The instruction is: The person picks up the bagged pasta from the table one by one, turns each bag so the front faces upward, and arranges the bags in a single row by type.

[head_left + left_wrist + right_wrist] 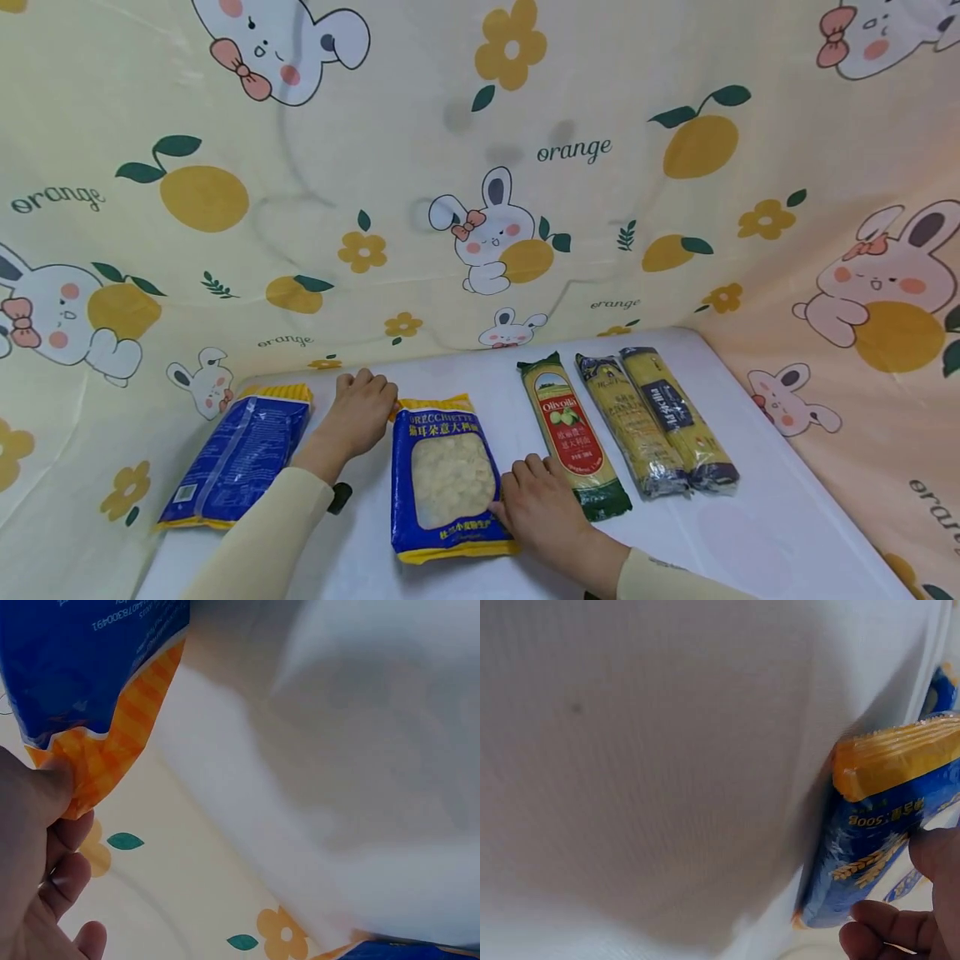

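Observation:
In the head view a blue and yellow bag of orecchiette pasta is at the middle of the table, its clear window facing up. My left hand pinches the bag's top left corner. In the left wrist view, the thumb of that hand presses on the crumpled orange end of the pasta bag. My right hand grips the bag's lower right side. Seen from the right wrist, the thumb of the right hand lies against the blue side of the bag, with fingers curled beside it.
A second blue pasta bag lies back side up at the left. To the right lie a green and red spaghetti pack and two yellowish noodle packs. A patterned cloth hangs behind the white table.

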A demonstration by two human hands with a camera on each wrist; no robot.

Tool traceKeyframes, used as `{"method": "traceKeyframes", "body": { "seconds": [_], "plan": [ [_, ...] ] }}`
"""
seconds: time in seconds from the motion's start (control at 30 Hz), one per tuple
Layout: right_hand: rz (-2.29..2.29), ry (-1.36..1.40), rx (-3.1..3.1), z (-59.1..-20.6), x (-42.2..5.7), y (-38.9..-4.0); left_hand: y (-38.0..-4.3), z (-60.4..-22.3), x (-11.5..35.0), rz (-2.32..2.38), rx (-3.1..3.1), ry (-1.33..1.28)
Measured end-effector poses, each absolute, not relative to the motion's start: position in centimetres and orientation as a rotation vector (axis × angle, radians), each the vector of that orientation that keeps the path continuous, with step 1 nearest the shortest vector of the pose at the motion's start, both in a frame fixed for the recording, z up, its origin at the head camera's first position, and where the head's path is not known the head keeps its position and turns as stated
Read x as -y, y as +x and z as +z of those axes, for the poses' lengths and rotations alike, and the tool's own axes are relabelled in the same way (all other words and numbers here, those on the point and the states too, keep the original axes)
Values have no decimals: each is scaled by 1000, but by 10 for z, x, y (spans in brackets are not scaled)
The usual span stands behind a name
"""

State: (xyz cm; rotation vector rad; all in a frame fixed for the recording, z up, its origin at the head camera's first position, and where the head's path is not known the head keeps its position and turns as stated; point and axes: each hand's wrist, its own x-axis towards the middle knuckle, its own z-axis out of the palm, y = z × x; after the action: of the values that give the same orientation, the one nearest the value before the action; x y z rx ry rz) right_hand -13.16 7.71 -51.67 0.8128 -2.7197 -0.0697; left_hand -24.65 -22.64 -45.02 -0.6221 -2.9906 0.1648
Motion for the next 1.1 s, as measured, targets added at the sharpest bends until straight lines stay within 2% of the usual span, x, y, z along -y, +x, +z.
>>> {"method": "traceKeyframes", "body": {
  "seconds": [0.27, 1.1],
  "plan": [
    [-184, 830, 2690, -522, -71, -132, -246, -462, 236, 281, 2972, -631],
    [-3, 998, 2779, -524, -59, -144, -244, -466, 237, 249, 3126, -562]
  ]
}}
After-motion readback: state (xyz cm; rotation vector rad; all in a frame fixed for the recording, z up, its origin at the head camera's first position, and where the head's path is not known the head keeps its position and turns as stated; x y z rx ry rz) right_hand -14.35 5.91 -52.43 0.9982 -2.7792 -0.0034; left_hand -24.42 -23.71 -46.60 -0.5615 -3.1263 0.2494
